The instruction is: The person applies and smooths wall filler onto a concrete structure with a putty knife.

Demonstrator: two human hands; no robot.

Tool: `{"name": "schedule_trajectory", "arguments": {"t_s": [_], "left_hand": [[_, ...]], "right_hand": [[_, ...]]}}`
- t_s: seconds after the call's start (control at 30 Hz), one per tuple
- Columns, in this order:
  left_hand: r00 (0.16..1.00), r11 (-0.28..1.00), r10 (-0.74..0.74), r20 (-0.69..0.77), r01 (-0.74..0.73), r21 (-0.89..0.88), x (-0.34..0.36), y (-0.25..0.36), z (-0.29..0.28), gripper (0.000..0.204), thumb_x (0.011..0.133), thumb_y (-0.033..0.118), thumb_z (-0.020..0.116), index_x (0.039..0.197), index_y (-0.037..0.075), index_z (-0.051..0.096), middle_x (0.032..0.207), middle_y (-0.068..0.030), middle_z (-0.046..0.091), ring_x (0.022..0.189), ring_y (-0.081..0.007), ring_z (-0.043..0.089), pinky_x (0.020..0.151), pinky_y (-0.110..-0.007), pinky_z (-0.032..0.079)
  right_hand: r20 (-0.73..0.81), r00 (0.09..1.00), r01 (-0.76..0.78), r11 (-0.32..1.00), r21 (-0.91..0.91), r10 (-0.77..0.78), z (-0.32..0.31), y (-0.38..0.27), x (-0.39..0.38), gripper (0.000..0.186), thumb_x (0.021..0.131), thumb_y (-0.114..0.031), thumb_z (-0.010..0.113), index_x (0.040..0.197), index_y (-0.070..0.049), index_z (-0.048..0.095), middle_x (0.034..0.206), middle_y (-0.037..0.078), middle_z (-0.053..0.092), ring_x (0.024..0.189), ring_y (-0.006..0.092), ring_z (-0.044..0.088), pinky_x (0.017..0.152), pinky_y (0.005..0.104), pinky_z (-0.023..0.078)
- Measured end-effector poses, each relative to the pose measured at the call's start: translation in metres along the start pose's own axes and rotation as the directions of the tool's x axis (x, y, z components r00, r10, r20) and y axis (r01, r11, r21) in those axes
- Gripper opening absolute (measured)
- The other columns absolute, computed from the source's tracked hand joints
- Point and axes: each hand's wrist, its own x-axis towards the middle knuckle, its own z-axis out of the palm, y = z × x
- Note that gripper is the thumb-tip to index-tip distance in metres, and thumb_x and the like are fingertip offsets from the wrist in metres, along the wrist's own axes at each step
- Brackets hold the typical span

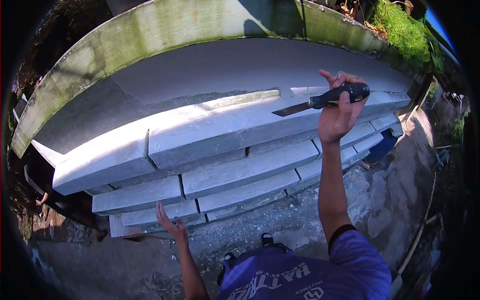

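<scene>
My right hand (345, 107) is raised over the top of a stepped structure of pale grey blocks. It is wrapped round the dark handle of a chisel (295, 108), with the index finger stuck out. The flat metal blade points left, above the sunlit top course (215, 132); whether its tip touches the surface I cannot tell. Lower down, my left hand (172, 226) hangs in front of the lower blocks (155, 212), fingers spread and nothing in them. Dark vertical gaps divide the blocks.
Behind the blocks rises a smooth grey wall under a curved, moss-stained concrete rim (165, 27). Green plants (402, 32) grow at the top right. A blue object (382, 146) stands beside the right end. Rough concrete ground (370, 200) lies below, and a dark figure is partly visible at far left.
</scene>
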Motion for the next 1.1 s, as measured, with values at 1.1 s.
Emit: {"name": "schedule_trajectory", "arguments": {"t_s": [1.1], "left_hand": [[0.994, 0.996, -0.002, 0.109, -0.008, 0.093, 0.084, -0.061, 0.115, 0.08, 0.074, 0.012, 0.063, 0.145, 0.002, 0.028, 0.154, -0.0275, 0.017, 0.141, -0.0515, 0.002, 0.113, -0.06, 0.001]], "right_hand": [[0.064, 0.864, 0.486, 0.794, -0.366, -0.499, 0.11, 0.077, 0.014, 0.031, 0.087, 0.002, 0.065, 0.105, -0.006, 0.041, 0.077, 0.007, 0.057, 0.056, 0.0117, 0.055, 0.048, 0.024, 0.044]]}}
